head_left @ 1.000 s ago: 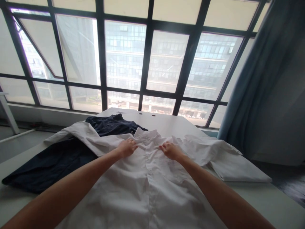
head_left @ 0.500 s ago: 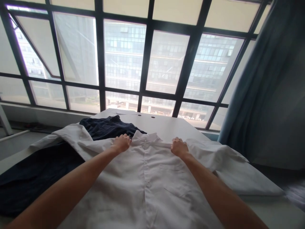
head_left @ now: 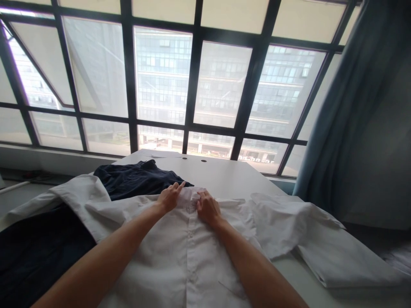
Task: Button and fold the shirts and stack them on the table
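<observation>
A white button-up shirt (head_left: 160, 252) lies front side up before me, its collar (head_left: 184, 197) at the far end and its sleeves spread to both sides. My left hand (head_left: 170, 197) is at the left side of the collar, most fingers bent on the cloth and one finger stretched out along the top edge; its thumb is hidden. Close by on the right, my right hand (head_left: 208, 207) pinches the collar near the top of the button placket with curled fingers. Dark navy cloth (head_left: 138, 179) lies crumpled just beyond the left shoulder.
Under the shirt stands a white table (head_left: 231, 175) with two dark round holes near its far end. More dark cloth (head_left: 41, 252) lies at the left beneath the white sleeve. Folded white cloth (head_left: 349, 265) is on the right. Behind are a large window (head_left: 189, 107) and a blue-grey curtain (head_left: 340, 128).
My right hand has moved left from the shoulder to the collar, drawing the shirt's right side inward. My left hand has shifted slightly to the collar's left edge. The view has turned slightly right.
</observation>
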`<state>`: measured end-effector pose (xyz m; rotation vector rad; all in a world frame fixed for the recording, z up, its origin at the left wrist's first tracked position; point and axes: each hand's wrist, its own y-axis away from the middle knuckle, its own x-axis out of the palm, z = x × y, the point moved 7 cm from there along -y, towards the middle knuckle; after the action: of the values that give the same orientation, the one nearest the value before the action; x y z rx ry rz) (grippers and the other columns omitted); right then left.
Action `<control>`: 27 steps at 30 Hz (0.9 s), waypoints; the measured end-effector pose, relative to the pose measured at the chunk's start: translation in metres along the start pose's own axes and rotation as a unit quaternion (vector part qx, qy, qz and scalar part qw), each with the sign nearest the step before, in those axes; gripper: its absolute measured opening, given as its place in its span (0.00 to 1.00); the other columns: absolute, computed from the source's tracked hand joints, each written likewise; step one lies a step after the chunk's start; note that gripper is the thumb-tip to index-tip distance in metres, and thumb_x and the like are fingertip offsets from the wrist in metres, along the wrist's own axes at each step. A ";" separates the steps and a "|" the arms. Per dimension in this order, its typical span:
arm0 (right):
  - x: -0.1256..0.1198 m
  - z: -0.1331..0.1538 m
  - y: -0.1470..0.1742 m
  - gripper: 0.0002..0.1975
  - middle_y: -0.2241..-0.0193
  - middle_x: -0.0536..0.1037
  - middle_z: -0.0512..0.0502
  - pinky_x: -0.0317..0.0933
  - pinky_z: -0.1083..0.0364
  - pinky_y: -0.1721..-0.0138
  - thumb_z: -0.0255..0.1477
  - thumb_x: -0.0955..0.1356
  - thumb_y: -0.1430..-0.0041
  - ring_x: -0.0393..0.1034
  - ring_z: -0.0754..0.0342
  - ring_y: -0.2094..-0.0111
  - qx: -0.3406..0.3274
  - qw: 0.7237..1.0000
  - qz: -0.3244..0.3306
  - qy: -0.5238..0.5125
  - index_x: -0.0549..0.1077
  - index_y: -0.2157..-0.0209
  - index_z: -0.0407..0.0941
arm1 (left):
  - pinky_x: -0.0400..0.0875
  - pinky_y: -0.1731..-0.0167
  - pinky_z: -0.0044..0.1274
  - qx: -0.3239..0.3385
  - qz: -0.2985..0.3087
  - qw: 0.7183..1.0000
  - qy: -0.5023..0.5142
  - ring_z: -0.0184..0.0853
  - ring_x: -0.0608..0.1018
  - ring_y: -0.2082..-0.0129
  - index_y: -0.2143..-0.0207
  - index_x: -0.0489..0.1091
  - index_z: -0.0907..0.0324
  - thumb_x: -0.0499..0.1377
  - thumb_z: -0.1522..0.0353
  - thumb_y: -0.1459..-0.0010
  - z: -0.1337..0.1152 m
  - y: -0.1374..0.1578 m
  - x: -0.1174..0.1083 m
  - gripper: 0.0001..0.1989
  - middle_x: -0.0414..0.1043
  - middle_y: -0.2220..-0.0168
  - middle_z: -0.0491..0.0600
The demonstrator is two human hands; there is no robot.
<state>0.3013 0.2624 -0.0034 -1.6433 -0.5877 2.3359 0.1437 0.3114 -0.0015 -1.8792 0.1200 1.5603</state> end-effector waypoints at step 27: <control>-0.001 -0.029 -0.001 0.30 0.53 0.76 0.39 0.61 0.54 0.49 0.22 0.65 0.49 0.70 0.47 0.51 0.068 0.993 -0.094 -0.013 0.67 0.41 0.40 | 0.68 0.66 0.24 -0.141 -0.131 0.913 0.360 0.36 0.76 0.71 0.72 0.73 0.58 0.58 0.67 0.46 0.038 0.033 -0.003 0.06 0.75 0.73 0.48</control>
<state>0.3289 0.2681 -0.0102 -1.4353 -0.5492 2.2128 0.0954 0.3062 -0.0146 -2.5032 -0.0373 0.6717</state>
